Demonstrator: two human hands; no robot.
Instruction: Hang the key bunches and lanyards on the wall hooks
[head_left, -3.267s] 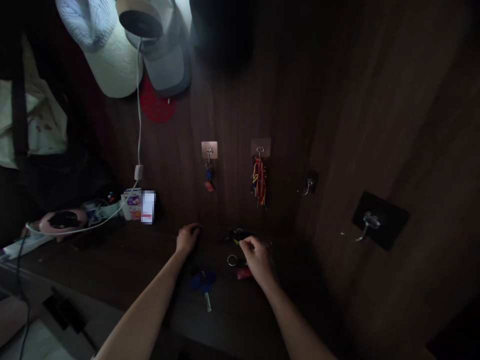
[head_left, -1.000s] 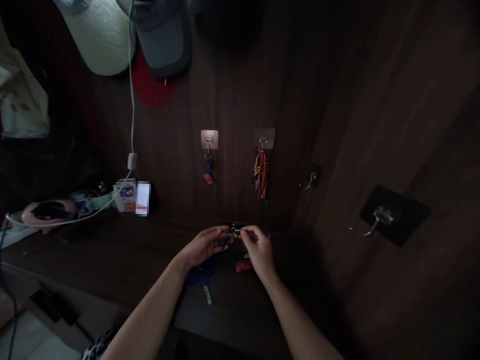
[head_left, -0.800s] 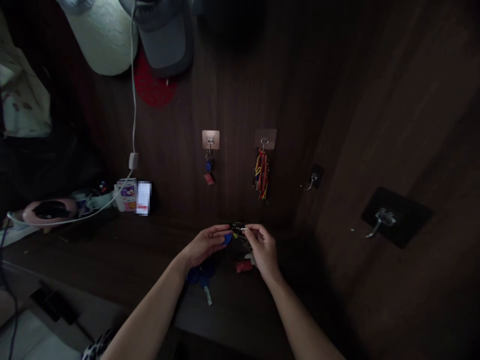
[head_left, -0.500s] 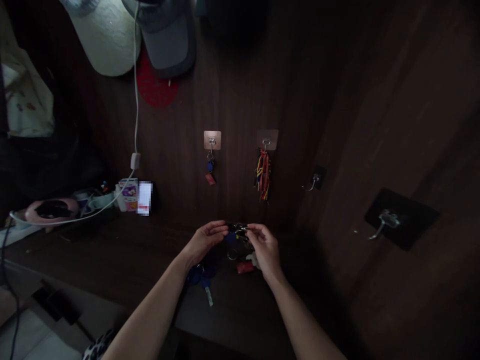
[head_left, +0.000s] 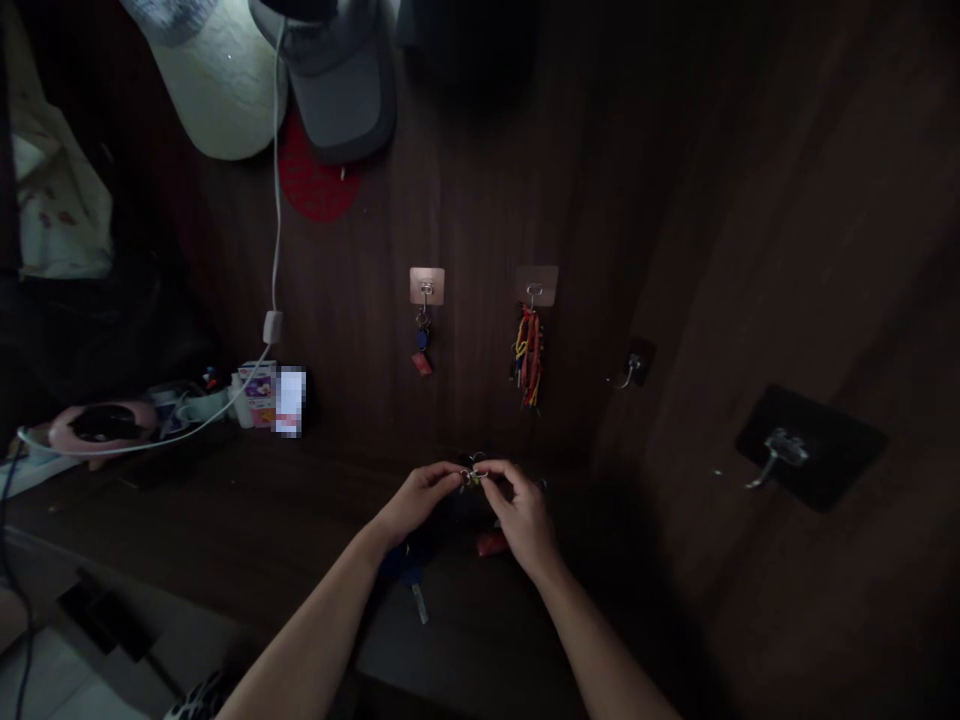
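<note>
Just above the dark wooden surface, my left hand (head_left: pixel 416 502) and my right hand (head_left: pixel 523 517) meet fingertip to fingertip. Both are closed in a pinch on a small metal key ring (head_left: pixel 473 477), its finer parts too small to make out. A red tag (head_left: pixel 491 543) shows below my right hand, partly covered by it; whether it hangs from the ring I cannot tell. On the surface beside my left wrist lies a blue-headed key (head_left: pixel 418 597), with more dark blue pieces partly hidden by the forearm.
On the back panel, one hook (head_left: pixel 427 288) carries a small keychain (head_left: pixel 422 350) and another holds colourful cords (head_left: pixel 529 350). Bare hooks (head_left: pixel 784 450) are on the right wall. Caps (head_left: pixel 337 100) hang upper left above boxes (head_left: pixel 259 395) and a white cable (head_left: pixel 276 200).
My hands have drawn closer together, and my left fingers now pinch at the ring. The loose ring that showed between them is out of sight. The view has shifted slightly.
</note>
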